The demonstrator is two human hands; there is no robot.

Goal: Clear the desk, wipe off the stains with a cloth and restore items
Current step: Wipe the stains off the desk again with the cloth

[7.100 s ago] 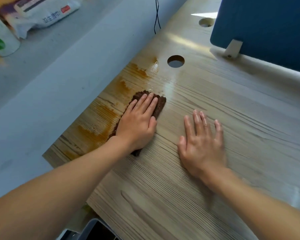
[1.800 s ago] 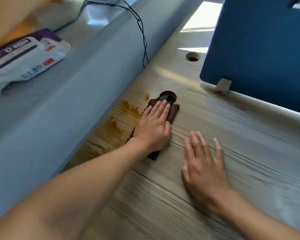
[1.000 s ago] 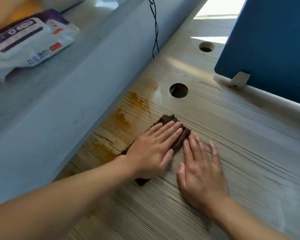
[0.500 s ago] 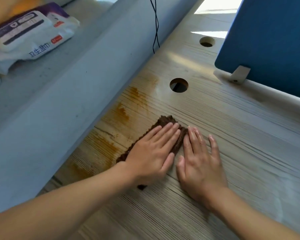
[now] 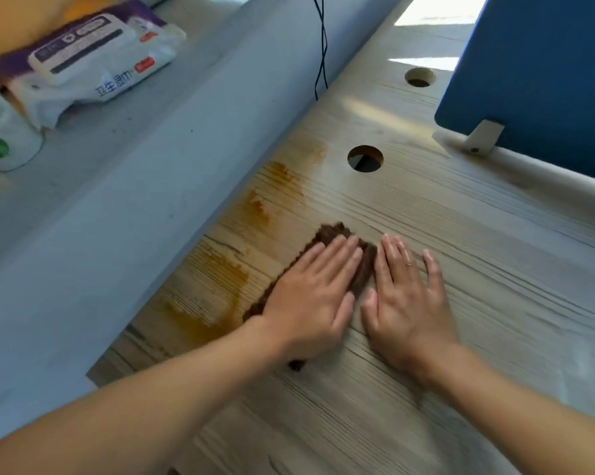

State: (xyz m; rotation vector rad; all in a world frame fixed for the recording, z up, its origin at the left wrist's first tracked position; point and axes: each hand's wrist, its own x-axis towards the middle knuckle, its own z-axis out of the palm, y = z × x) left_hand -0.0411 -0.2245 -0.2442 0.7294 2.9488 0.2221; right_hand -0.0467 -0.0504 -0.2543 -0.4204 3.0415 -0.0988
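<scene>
A folded brown cloth lies on the light wooden desk. My left hand presses flat on it with straight fingers and covers most of it. My right hand lies flat on the bare desk just right of the cloth, its index finger against the cloth's edge. Orange-brown stains run along the desk's left edge, from near the round cable hole down past my left wrist.
A blue divider panel on a white bracket stands at the back right. A second hole lies farther back. A black cable hangs over the grey ledge, which holds a pack of wet wipes and a white container.
Over the last second my left hand has slid the cloth slightly toward me along the stained strip. My right hand stays flat beside it. Earlier the cloth was up by the cable hole.
</scene>
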